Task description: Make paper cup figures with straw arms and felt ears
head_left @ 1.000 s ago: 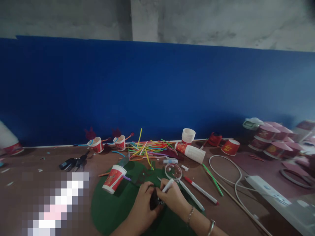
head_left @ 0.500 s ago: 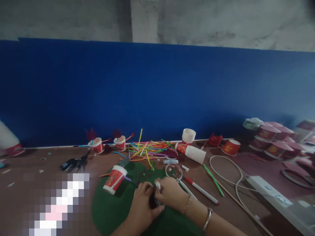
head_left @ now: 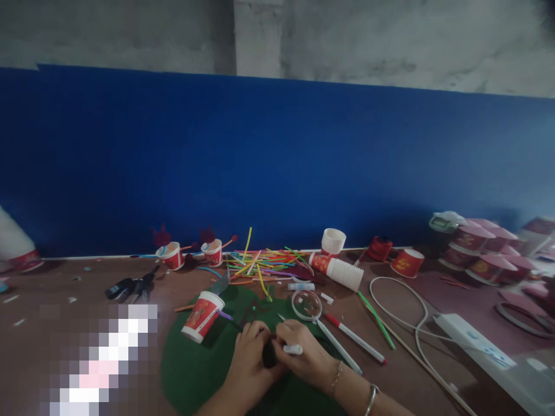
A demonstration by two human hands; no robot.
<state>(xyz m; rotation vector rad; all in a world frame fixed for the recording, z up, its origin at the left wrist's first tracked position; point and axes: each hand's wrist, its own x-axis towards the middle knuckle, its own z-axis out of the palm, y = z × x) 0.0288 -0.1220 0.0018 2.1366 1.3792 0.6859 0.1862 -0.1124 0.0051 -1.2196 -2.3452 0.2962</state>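
Lying well to the left of both hands, one cluster of black items (head_left: 128, 289), details too small to tell. Beyond the left hand and to its left, two small red-and-white cups (head_left: 172, 258) with straws at their sides. Nearer the left hand, also on its left, one red-and-white paper cup (head_left: 200, 319), rim upward, a purple piece on its right side. Beneath the hands, one green sheet (head_left: 184, 367). Left hand (head_left: 251, 355): curled around a dark object (head_left: 269, 355), which sits between the two hands, mostly hidden by fingers. Straight beyond the hands, one heap of coloured straws (head_left: 264, 264). Right hand (head_left: 306, 352): pinching a white pen (head_left: 292, 349), its knuckles close against the dark object. Beyond the right hand, one clear ring (head_left: 307, 305) and, farther off, one stack of cups (head_left: 344, 273) on its side. Right of the right hand, one red-capped marker (head_left: 359, 341); farther right, a green straw (head_left: 377, 320); well apart at far right, one white power strip (head_left: 477, 344).
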